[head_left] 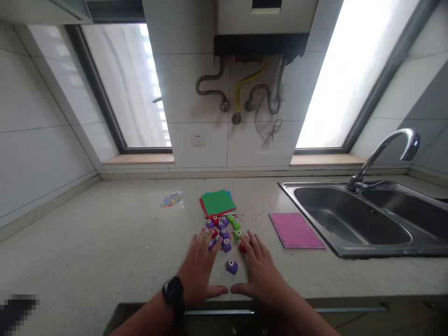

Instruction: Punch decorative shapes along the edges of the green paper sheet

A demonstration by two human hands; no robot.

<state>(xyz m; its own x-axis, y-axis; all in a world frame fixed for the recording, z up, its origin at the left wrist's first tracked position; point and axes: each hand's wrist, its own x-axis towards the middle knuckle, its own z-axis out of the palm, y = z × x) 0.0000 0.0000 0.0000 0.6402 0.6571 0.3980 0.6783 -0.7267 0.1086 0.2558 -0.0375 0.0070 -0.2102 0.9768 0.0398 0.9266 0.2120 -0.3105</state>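
Small glossy purple, red and green pieces [226,245] cluster on the near, pale bench [115,247], beneath and between the left hand [198,266] and right hand [262,269], each grip wide; hurried sweeping could scatter them.

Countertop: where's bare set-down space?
Widest: countertop left of the left hand, in front of the patterned scrap. Smaller: between the sheet stack and the sink, behind the pink sheet. Crowded: small pieces between left hand, right hand and stack.
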